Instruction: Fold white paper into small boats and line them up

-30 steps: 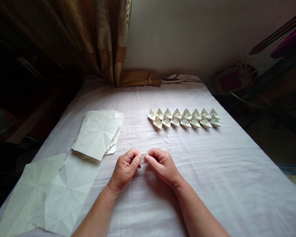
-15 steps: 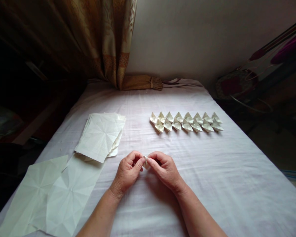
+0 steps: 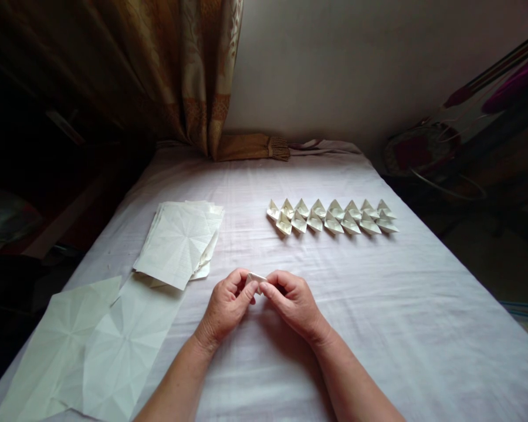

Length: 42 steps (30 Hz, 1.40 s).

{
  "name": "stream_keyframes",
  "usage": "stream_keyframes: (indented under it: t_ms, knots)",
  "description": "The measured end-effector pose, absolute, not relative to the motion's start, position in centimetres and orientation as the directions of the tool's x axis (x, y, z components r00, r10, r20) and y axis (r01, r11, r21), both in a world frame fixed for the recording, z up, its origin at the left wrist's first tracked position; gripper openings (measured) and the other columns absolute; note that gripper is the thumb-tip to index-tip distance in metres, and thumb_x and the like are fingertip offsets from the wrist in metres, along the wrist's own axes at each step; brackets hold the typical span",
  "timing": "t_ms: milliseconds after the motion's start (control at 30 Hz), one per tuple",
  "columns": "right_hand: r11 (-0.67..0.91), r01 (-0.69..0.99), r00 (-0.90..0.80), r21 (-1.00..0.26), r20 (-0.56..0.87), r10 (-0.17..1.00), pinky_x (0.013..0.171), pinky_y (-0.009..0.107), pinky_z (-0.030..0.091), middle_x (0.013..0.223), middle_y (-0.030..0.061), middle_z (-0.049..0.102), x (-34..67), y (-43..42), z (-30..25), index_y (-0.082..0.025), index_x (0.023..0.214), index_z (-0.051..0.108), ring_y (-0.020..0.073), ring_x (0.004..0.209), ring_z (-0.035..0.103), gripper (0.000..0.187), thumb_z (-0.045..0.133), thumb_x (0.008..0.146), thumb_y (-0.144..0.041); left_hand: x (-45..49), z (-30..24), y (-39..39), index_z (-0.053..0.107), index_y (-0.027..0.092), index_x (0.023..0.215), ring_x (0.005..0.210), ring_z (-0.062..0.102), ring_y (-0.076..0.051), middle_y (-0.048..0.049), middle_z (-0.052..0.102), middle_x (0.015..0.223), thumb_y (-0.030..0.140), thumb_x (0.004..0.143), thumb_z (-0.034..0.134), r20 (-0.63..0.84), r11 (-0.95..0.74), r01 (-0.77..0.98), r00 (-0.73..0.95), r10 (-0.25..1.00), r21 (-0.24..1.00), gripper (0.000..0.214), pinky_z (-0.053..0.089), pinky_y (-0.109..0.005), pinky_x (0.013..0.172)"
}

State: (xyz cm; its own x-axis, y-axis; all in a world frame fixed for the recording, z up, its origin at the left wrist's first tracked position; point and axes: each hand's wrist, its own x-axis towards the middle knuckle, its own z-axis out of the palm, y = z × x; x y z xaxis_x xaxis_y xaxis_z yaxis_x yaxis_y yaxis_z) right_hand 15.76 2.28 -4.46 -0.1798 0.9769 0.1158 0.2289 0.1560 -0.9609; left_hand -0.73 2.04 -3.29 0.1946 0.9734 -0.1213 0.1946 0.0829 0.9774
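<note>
My left hand and my right hand meet at the middle of a white cloth-covered surface, fingertips pinched together on a small folded piece of white paper. Only a thin edge of that paper shows between the fingers. Beyond the hands, a double row of several small folded paper shapes lies in a line. To the left of my left hand rests a stack of creased square paper sheets.
Two larger creased sheets lie flat at the near left corner. A brown curtain hangs at the back, its hem on the surface. Dark furniture stands left; a round framed object leans at the right.
The view has shifted slightly. The small folded paper has turned between my fingertips; both hands stay pinched on it in nearly the same place.
</note>
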Motion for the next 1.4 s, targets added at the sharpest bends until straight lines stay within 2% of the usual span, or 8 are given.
stream_keyframes:
  t_ms: [133, 500, 700, 967, 1067, 1200, 1400]
  knots:
    - [0.162, 0.258, -0.195, -0.953, 0.113, 0.974, 0.053, 0.021, 0.037, 0.06, -0.0025, 0.055, 15.59, 2.19, -4.26, -0.018, 0.066, 0.057, 0.0097, 0.055, 0.047, 0.024, 0.061, 0.084, -0.034, -0.73, -3.43, 2.08, 0.056, 0.018, 0.082, 0.045, 0.045, -0.007, 0.0052, 0.053, 0.056, 0.044, 0.087, 0.057, -0.12, 0.09, 0.179, 0.164, 0.979, 0.98, 0.026, 0.038, -0.019, 0.046]
    - [0.241, 0.31, -0.216, -0.92, 0.179, 0.96, 0.055, 0.022, 0.038, 0.061, -0.002, 0.057, 15.59, 2.18, -3.88, -0.019, 0.067, 0.056, 0.0103, 0.056, 0.048, 0.021, 0.056, 0.086, -0.028, -0.67, -3.21, 2.13, 0.055, 0.018, 0.08, 0.044, 0.042, -0.007, 0.0057, 0.051, 0.057, 0.046, 0.087, 0.056, -0.128, 0.1, 0.167, 0.168, 0.977, 0.981, 0.029, 0.036, -0.02, 0.046]
    - [0.299, 0.378, -0.28, -0.876, 0.2, 0.939, 0.053, 0.022, 0.034, 0.055, -0.0036, 0.05, 15.53, 2.06, -3.58, -0.019, 0.06, 0.051, 0.009, 0.052, 0.044, 0.027, 0.054, 0.086, -0.027, -0.63, -2.95, 2.15, 0.055, 0.018, 0.078, 0.044, 0.041, -0.006, 0.0064, 0.049, 0.058, 0.047, 0.084, 0.06, -0.141, 0.117, 0.148, 0.167, 0.976, 0.982, 0.029, 0.036, -0.02, 0.048]
    - [0.256, 0.333, -0.306, -0.907, 0.153, 0.94, 0.05, 0.021, 0.031, 0.051, -0.0059, 0.044, 15.89, 2.06, -3.72, -0.019, 0.055, 0.048, 0.0073, 0.048, 0.04, 0.028, 0.056, 0.082, -0.025, -0.5, -2.66, 2.13, 0.056, 0.018, 0.086, 0.046, 0.044, -0.007, 0.006, 0.051, 0.058, 0.052, 0.083, 0.059, -0.166, 0.143, 0.137, 0.174, 0.971, 0.98, 0.034, 0.036, -0.019, 0.047]
    - [0.224, 0.313, -0.303, -0.923, 0.126, 0.945, 0.051, 0.021, 0.032, 0.052, -0.0052, 0.046, 15.88, 2.09, -3.58, -0.019, 0.057, 0.051, 0.0079, 0.05, 0.041, 0.028, 0.056, 0.083, -0.027, -0.61, -2.72, 2.16, 0.055, 0.018, 0.083, 0.047, 0.045, -0.007, 0.0052, 0.052, 0.059, 0.054, 0.083, 0.059, -0.172, 0.149, 0.132, 0.184, 0.968, 0.98, 0.035, 0.036, -0.019, 0.046]
    - [0.193, 0.271, -0.222, -0.943, 0.134, 0.966, 0.057, 0.022, 0.039, 0.06, -0.0021, 0.056, 15.76, 2.1, -3.56, -0.019, 0.065, 0.06, 0.0104, 0.056, 0.05, 0.023, 0.052, 0.086, -0.026, -0.72, -2.93, 2.1, 0.056, 0.018, 0.082, 0.048, 0.044, -0.007, 0.0041, 0.052, 0.06, 0.05, 0.086, 0.057, -0.154, 0.123, 0.15, 0.215, 0.965, 0.981, 0.032, 0.036, -0.018, 0.046]
    - [0.211, 0.25, -0.199, -0.945, 0.163, 0.966, 0.059, 0.022, 0.041, 0.059, -0.0016, 0.059, 15.84, 2.14, -3.53, -0.02, 0.061, 0.06, 0.011, 0.057, 0.053, 0.025, 0.051, 0.084, -0.024, -0.57, -2.77, 2.0, 0.057, 0.017, 0.079, 0.049, 0.043, -0.007, 0.0038, 0.051, 0.06, 0.047, 0.087, 0.056, -0.142, 0.096, 0.188, 0.252, 0.957, 0.978, 0.031, 0.036, -0.017, 0.047]
